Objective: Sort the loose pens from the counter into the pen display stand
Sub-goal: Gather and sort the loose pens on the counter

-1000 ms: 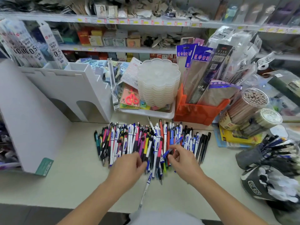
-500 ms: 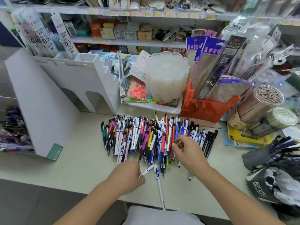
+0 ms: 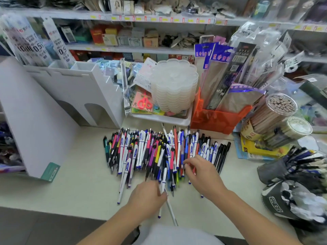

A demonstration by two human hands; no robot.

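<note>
Both hands are down at the near edge of the pen pile. Left hand (image 3: pixel 147 196) has its fingers curled round a couple of white pens (image 3: pixel 163 181), gathered like a little bundle with the tips poking out toward the person, probably so it can collect matching ones before carrying them off. Right hand (image 3: pixel 201 175) hovers over the middle of the pile, thumb and fingertips pinching at a pen barrel, though it's too blurry to say which one.

Going left to right: the white display stand (image 3: pixel 58 96) sits far left on the counter (image 3: pixel 70 188), matte board with stepped compartments and arched cutouts, well apart from the pile, so it's a reach. Then the loose pens (image 3: pixel 159 152), slick plastic barrels in white, pink, yellow, blue and black, all roughly parallel, tips pointing near. Behind them, a stack of translucent scalloped trays (image 3: pixel 175 85), then an orange bin (image 3: pixel 219 117) stuffed with glossy packets.
</note>
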